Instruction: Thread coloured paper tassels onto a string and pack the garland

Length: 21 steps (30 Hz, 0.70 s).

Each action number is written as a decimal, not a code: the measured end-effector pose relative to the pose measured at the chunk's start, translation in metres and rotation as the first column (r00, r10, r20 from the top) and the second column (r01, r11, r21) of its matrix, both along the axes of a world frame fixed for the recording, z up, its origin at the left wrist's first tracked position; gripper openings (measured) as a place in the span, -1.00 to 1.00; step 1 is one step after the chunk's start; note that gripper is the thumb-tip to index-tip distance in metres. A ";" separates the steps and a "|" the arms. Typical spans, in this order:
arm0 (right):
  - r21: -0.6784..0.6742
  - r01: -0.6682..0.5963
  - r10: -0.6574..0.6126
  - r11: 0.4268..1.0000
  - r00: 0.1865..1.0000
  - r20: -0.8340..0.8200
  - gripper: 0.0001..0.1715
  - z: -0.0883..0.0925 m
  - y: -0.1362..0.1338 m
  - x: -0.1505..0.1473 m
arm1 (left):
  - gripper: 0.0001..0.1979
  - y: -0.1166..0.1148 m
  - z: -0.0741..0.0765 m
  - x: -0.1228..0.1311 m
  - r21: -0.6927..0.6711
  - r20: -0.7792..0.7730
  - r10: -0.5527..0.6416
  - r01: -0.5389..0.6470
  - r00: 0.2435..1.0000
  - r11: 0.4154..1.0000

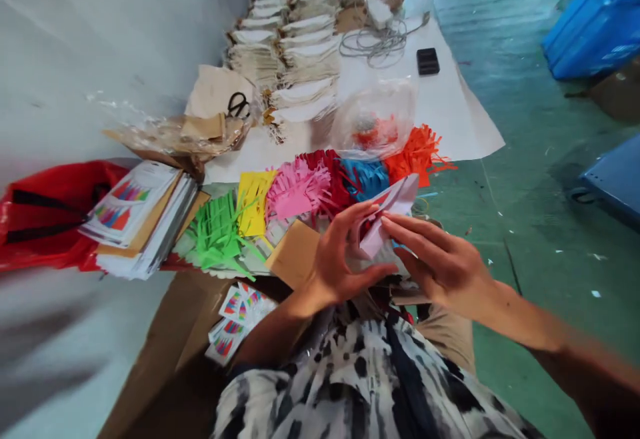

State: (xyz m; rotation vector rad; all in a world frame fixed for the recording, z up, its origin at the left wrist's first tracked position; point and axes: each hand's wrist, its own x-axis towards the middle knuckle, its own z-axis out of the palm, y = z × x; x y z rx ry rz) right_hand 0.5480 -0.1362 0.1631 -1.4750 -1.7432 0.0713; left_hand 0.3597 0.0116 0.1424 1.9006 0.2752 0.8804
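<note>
A pale folded paper (373, 241) with red showing inside it lies between the two hands, in front of the person's body. The left hand (340, 252) curves around its left side, thumb and fingers well apart, fingertips at its upper edge; whether this grip is clamped, I cannot tell. The right hand (440, 259) meets it from the other side, its extended fingertips touching the paper; its thumb lies lower, and whether it pinches is unclear. One pointed corner rises beyond both grips, near the orange fringed paper (416, 149) and blue fringed paper (365, 178). A brown card (294, 252) sits just beside the left hand, with yellow fringed paper (254, 202) farther left.
</note>
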 end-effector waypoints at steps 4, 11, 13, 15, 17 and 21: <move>-0.054 0.018 -0.009 0.998 0.986 0.166 -0.20 0.012 0.018 0.010 | -0.36 -0.003 -0.021 -0.017 -0.176 0.112 0.097 -0.076 0.989 0.981; -0.056 0.007 0.021 0.998 0.882 0.471 -0.72 0.039 0.060 0.030 | -0.61 0.024 -0.012 -0.052 0.014 0.063 0.017 -0.018 0.998 1.000; -0.108 -0.011 0.063 0.994 0.871 0.487 -0.75 0.047 0.070 0.027 | -0.62 0.031 -0.007 -0.063 0.025 0.014 0.037 -0.038 0.999 0.999; -0.140 -0.029 0.094 0.990 0.866 0.490 -0.76 0.052 0.076 0.020 | -0.63 0.039 -0.004 -0.073 0.047 -0.034 0.044 -0.043 0.998 0.998; -0.114 -0.010 0.065 0.993 0.866 0.496 -0.80 0.054 0.077 0.008 | -0.63 0.050 -0.001 -0.083 0.082 -0.079 0.040 -0.034 0.996 0.996; -0.036 0.045 -0.022 0.998 0.875 0.483 -0.74 0.057 0.074 -0.023 | -0.69 0.074 0.005 -0.100 0.167 -0.142 0.081 -0.057 0.987 0.984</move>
